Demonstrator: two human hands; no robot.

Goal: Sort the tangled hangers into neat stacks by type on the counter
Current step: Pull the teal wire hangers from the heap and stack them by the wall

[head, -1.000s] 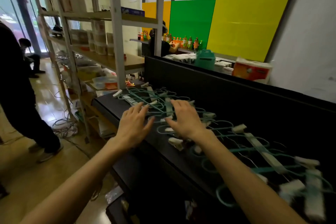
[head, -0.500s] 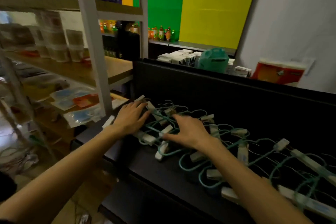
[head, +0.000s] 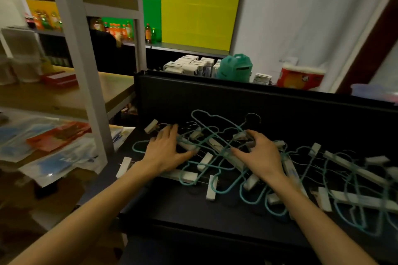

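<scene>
— What carries everything here?

— A black counter [head: 183, 206] with a raised black back panel along its far edge.

— And what lies on it?

— A tangled spread of teal wire hangers [head: 217, 153] with pale clips, running from the left end across to the right edge. One pale clip [head: 151, 126] sits at the far left of the pile, another [head: 123, 166] near the left edge. The near strip of the counter is bare.

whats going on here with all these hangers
A person is working bare-handed on a tangle of teal wire hangers and white clip hangers spread across a black counter. The left hand and right hand rest spread on the pile. No sorted stacks are visible yet.
</scene>
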